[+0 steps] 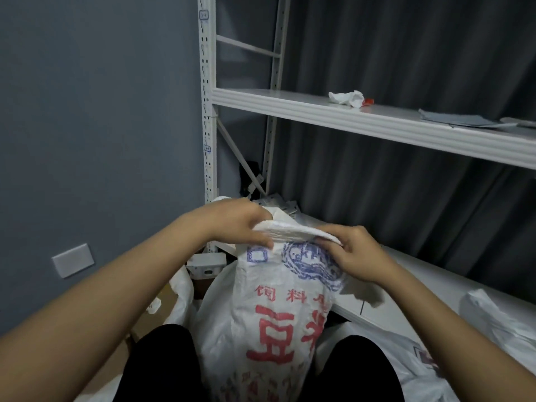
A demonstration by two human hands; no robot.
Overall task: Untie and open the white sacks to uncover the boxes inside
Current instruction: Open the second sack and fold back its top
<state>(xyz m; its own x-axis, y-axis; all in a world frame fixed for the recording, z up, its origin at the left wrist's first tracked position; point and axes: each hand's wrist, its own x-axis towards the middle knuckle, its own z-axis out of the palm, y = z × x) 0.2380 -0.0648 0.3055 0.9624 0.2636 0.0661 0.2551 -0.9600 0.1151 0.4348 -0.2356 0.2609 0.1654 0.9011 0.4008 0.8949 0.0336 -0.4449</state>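
Sack: a white woven plastic sack (278,309) with red characters and a blue round stamp stands upright between the person's knees in black trousers (162,369), in front of the shelf unit.
Sack top: the upper edge (295,232) is folded into a thick flat band and lies across between the two hands.
Left hand: the left hand (237,224) grips the left end of the folded band, with the thumb below and the fingers curled over it.
Right hand: the right hand (356,253) pinches the right end of the same band, its fingers bent around the edge.
Boxes: none can be seen; the sack is closed at the top.
Shelf unit: a white metal shelf rack (348,117) stands against a dark grey curtain (406,53); on its board lie a crumpled white paper (346,97) and a flat grey sheet (455,119).
Lower board: a white lower shelf board (429,282) carries another crumpled white sack (499,320) at the right.
Wall: a blue-grey wall (101,111) at the left has a pale rectangular cover plate (73,260).
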